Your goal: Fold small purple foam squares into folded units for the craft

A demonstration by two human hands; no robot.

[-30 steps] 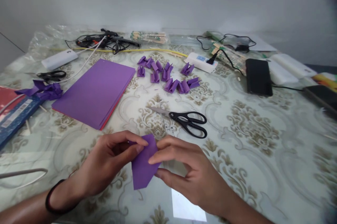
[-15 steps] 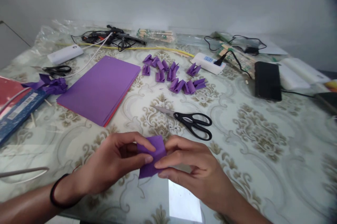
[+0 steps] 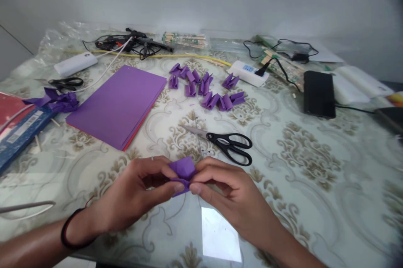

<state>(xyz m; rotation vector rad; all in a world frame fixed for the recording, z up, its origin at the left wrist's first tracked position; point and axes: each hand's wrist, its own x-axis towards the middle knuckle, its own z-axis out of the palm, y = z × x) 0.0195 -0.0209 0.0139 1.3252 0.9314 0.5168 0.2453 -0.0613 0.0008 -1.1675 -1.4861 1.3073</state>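
A small piece of purple paper (image 3: 184,168) is pinched between both hands near the table's front, its lower part bent up toward the middle. My left hand (image 3: 141,188) grips its left side, thumb in front and fingers behind. On the right edge, my right hand (image 3: 225,188) closes thumb and fingers; part of the paper is hidden by them. Just beyond the hands lie black-handled scissors (image 3: 225,142), blades pointing left. Farther back sit several folded purple paper pieces (image 3: 206,85). To the left is a stack of purple sheets (image 3: 119,104) with red beneath.
A white power strip (image 3: 248,72) with a black plug stands behind the folded pieces. At right lies a black phone (image 3: 319,93). Crumpled purple scraps (image 3: 61,101), a second pair of scissors (image 3: 66,83) and a white power bank (image 3: 76,64) occupy the left. Cables cross the back.
The lower part of the small purple paper has been folded upward, so less of it shows below my thumbs. Both hands have drawn closer together. The view has shifted slightly.
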